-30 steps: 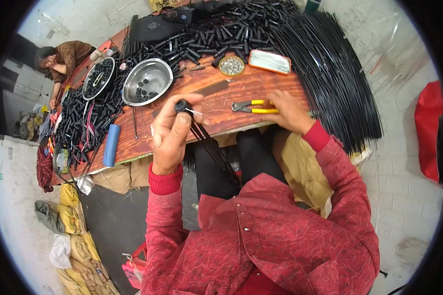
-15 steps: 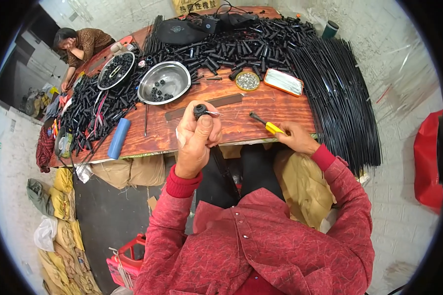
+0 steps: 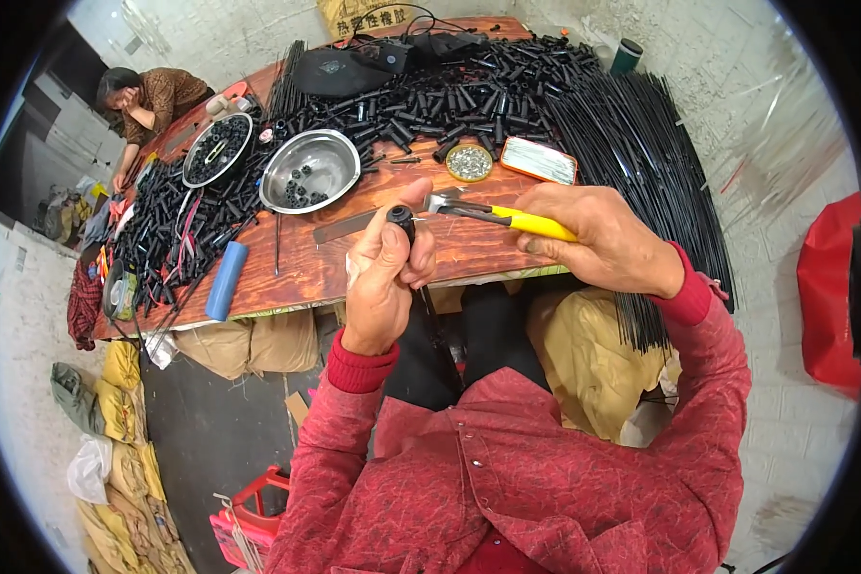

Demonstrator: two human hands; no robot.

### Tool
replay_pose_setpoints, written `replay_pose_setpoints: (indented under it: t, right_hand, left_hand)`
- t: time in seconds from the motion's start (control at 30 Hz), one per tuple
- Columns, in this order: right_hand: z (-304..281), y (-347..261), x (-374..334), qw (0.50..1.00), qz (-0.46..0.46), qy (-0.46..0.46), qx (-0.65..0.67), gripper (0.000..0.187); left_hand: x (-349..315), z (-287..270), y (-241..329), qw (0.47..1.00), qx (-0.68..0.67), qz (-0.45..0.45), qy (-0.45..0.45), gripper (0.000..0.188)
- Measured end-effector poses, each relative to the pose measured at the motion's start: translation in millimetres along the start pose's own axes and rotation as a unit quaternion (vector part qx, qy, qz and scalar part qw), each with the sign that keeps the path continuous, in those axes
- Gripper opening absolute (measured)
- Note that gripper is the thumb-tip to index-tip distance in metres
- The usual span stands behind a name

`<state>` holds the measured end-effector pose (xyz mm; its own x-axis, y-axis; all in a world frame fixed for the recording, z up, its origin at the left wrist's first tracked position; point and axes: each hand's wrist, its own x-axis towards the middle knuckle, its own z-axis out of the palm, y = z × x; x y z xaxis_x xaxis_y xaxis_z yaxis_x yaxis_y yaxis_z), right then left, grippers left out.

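Note:
In front of the table's edge, my left hand (image 3: 385, 273) is closed around a black cylindrical piece (image 3: 401, 218) with a round, hollow-looking end. A thin pale strand stands out beside that end. Below the fist a dark rod (image 3: 432, 320) runs down toward my lap; whether it joins the piece is hidden. My right hand (image 3: 598, 234) grips the yellow handle of a tool (image 3: 540, 225) with a dark shaft and bright metal tip; its exact kind is unclear. The tip lies just right of the black piece, by the left fingers; I cannot tell whether they touch.
Black tubes (image 3: 450, 105) are heaped across the wooden table (image 3: 306, 268), beside bundled dark rods (image 3: 641, 163). Nearby are a metal bowl (image 3: 344, 187) of black parts, a dish of small metal bits (image 3: 469, 163), a white-lined tray (image 3: 540, 160) and a blue cylinder (image 3: 227, 280). Another person (image 3: 158, 100) leans at far left.
My right hand has lifted the yellow-handled tool from near the tabletop and brought it up and left, its tip now beside the black piece. My left hand keeps its hold, slightly turned.

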<state>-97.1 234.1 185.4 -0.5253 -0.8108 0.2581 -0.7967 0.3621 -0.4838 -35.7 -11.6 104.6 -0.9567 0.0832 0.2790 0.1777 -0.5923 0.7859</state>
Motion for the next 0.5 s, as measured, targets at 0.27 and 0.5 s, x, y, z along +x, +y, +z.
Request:
replay_pose_setpoints:
  t: [0.27, 0.5]
  right_hand:
    - [-8.2, -5.9, 9.7, 0.993, -0.038, -0.017, -0.106, 0.036]
    - [-14.0, 5.1, 18.2, 0.991, -0.065, -0.073, -0.092, 0.042]
  left_hand:
    - [-2.7, 0.9, -7.1, 0.998, 0.030, 0.040, 0.029, 0.054]
    - [-2.0, 3.5, -9.0, 0.992, 0.097, 0.065, 0.042, 0.053]
